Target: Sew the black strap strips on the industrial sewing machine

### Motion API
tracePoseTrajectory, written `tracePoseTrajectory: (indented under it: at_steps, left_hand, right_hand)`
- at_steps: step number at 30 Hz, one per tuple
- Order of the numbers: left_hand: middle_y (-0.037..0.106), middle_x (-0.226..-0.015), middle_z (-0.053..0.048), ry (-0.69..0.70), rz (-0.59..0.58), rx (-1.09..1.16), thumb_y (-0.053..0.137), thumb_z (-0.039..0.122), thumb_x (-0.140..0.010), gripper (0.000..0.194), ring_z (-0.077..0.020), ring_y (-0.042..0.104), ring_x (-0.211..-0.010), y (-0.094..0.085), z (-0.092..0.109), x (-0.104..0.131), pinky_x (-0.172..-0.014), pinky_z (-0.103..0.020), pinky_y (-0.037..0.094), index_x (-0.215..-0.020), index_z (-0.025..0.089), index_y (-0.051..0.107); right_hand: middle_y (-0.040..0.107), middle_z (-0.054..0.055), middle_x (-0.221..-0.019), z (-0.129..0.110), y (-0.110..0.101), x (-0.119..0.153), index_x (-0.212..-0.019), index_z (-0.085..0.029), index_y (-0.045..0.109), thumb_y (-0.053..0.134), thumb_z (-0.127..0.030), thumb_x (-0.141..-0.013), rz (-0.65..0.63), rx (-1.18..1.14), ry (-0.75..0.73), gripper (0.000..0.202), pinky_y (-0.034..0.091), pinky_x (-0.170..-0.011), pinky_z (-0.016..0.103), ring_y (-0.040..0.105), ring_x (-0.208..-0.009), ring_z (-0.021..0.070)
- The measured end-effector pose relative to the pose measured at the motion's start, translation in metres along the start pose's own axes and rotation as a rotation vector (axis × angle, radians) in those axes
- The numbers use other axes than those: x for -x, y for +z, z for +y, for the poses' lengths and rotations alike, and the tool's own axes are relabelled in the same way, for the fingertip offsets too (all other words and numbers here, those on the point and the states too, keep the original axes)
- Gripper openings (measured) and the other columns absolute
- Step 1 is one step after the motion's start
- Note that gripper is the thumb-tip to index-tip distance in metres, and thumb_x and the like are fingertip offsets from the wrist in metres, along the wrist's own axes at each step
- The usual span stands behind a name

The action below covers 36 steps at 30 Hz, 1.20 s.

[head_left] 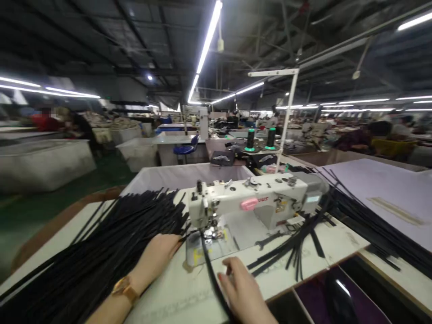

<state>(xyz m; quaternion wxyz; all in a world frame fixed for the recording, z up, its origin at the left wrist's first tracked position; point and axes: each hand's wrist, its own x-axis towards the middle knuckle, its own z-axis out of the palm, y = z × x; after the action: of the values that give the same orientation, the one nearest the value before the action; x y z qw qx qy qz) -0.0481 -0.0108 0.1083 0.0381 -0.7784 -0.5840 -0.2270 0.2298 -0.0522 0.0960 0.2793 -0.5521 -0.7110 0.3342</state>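
A white sewing machine stands on the pale table. One black strip runs from under its needle area toward the front edge. My left hand, with a gold watch on the wrist, lies at the right edge of a large pile of black strips, left of the needle; its fingertips are pressed together near strip ends, and what they hold is too small to make out. Right of the black strip, my right hand has its thumb and forefinger apart and curved, with nothing visible between them.
A wrench and a bundle of black strips lie right of the needle. Two black thread cones stand behind the machine beside a white thread stand. White bins and people are farther back.
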Motion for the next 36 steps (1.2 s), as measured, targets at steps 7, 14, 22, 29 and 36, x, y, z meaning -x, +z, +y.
tracePoseTrajectory:
  at_steps: [7, 14, 22, 29, 36]
  left_hand:
    - [0.072, -0.085, -0.006, -0.163, 0.151, 0.056, 0.049, 0.023, -0.093, 0.019, -0.0234, 0.065, -0.080, 0.038, -0.002, 0.029, -0.074, -0.036, 0.043, -0.091, 0.019, 0.068]
    - [0.069, -0.080, -0.005, -0.123, 0.177, 0.101, 0.047, 0.024, -0.094, 0.020, -0.0230, 0.064, -0.076, 0.045, -0.011, 0.031, -0.071, -0.036, 0.041, -0.087, 0.019, 0.065]
    - [0.069, -0.079, -0.007, -0.125, 0.158, 0.102, 0.045, 0.024, -0.094, 0.022, -0.0253, 0.064, -0.075, 0.043, -0.009, 0.030, -0.071, -0.040, 0.045, -0.087, 0.019, 0.066]
    - [0.069, -0.085, -0.003, -0.119, 0.225, 0.192, 0.047, 0.026, -0.093, 0.015, -0.0260, 0.065, -0.082, 0.032, -0.002, 0.034, -0.075, -0.041, 0.051, -0.090, 0.026, 0.061]
    - [0.053, -0.127, -0.012, -0.266, 0.653, 0.163, 0.035, 0.028, -0.099, 0.030, -0.0264, 0.053, -0.117, -0.039, 0.002, 0.053, -0.101, -0.043, 0.042, -0.124, 0.021, 0.049]
  right_hand:
    - [0.057, 0.000, -0.070, -0.045, 0.028, -0.045, -0.077, -0.023, 0.048, 0.045, -0.034, -0.091, -0.153, -0.221, 0.040, 0.018, 0.035, -0.063, 0.030, 0.054, -0.068, 0.0179]
    - [0.050, -0.004, -0.061, -0.044, 0.065, -0.109, -0.077, -0.021, 0.045, 0.035, -0.032, -0.094, -0.361, -0.542, 0.336, 0.022, 0.017, -0.036, 0.021, 0.032, -0.038, 0.0063]
    - [0.048, -0.006, -0.056, -0.043, 0.071, -0.127, -0.072, -0.018, 0.048, 0.050, -0.031, -0.085, -0.446, -0.790, 0.413, 0.019, 0.012, -0.034, 0.017, 0.029, -0.036, 0.0026]
    - [0.045, -0.008, -0.061, -0.041, 0.057, -0.091, -0.076, -0.021, 0.044, 0.057, -0.044, -0.081, -0.253, -0.871, 0.285, 0.027, 0.009, -0.036, 0.016, 0.025, -0.040, 0.0021]
    - [0.052, -0.005, -0.063, -0.023, 0.026, -0.032, -0.087, -0.021, 0.052, 0.048, -0.043, -0.088, -0.203, -0.629, 0.079, 0.023, 0.021, -0.040, 0.021, 0.033, -0.043, 0.0072]
